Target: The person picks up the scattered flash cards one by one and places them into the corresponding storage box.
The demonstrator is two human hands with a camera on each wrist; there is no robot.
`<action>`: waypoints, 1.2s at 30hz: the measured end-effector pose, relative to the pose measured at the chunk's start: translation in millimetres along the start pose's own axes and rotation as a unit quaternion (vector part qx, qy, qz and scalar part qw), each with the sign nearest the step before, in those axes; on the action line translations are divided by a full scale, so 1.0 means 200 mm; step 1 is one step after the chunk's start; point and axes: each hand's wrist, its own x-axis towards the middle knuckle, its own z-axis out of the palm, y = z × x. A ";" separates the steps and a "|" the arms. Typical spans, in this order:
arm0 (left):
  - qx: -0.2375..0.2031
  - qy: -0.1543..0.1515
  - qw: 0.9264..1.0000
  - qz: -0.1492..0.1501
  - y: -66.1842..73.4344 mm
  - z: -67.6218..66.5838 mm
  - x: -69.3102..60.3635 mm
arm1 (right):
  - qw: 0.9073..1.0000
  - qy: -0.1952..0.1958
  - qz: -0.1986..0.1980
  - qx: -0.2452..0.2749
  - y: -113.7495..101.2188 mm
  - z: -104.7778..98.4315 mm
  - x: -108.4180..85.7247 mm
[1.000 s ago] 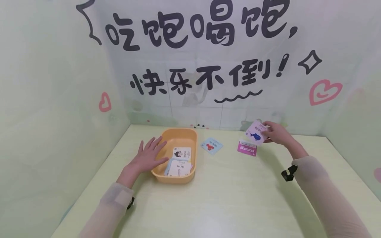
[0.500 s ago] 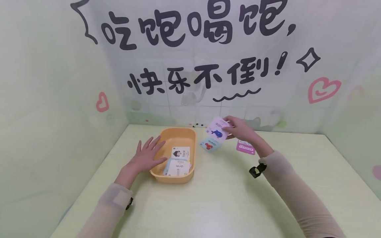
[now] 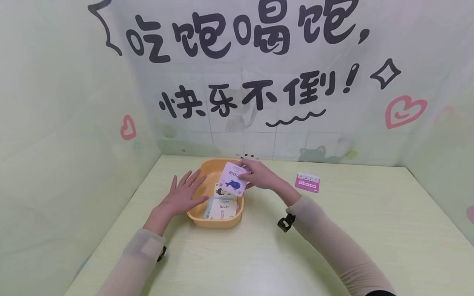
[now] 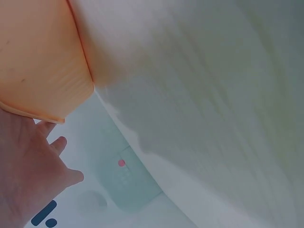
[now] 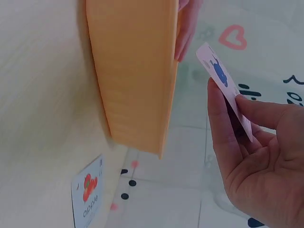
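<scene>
Between thumb and fingers, my right hand pinches a pink whale card above the right side of an orange bin. The right wrist view shows that card tilted, with the thumb on its printed face. Fingers spread, my left hand lies over the bin's left rim. Inside the bin are an arm card and a face card, the latter partly covered by the whale card. In the left wrist view, part of the left hand shows beside the bin's wall.
An apple card lies on the table right of the bin, mostly hidden by the right hand in the head view. Farther right lies a magenta card. A printed backdrop stands along the table's back edge.
My right hand has carried the whale card leftward from near the magenta card, past the apple card, to over the bin. The left hand has stayed at the left rim.
</scene>
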 end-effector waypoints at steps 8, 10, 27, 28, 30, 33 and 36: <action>0.004 0.002 1.000 0.001 0.01 -0.01 0.00 | 0.998 -0.038 -0.008 -0.044 0.00 0.12 0.02; 0.003 0.003 1.000 0.002 0.01 -0.01 0.00 | 0.997 -0.048 -0.011 -0.057 0.00 0.13 0.01; 0.005 0.001 1.000 -0.004 0.02 -0.02 -0.01 | 0.997 -0.045 -0.005 -0.060 0.02 0.05 -0.04; 0.006 0.001 1.000 -0.004 0.01 -0.02 0.00 | 0.997 -0.042 -0.004 -0.062 0.02 0.04 -0.05; 0.004 0.001 1.000 -0.003 0.01 -0.02 0.00 | 0.997 -0.037 -0.004 -0.068 0.03 0.02 -0.05; 0.004 0.000 1.000 -0.003 0.01 -0.01 0.00 | 0.996 -0.030 -0.004 -0.078 0.05 -0.01 -0.07; 0.004 0.001 1.000 -0.001 0.01 -0.01 0.00 | 0.996 -0.021 -0.003 -0.089 0.07 -0.04 -0.09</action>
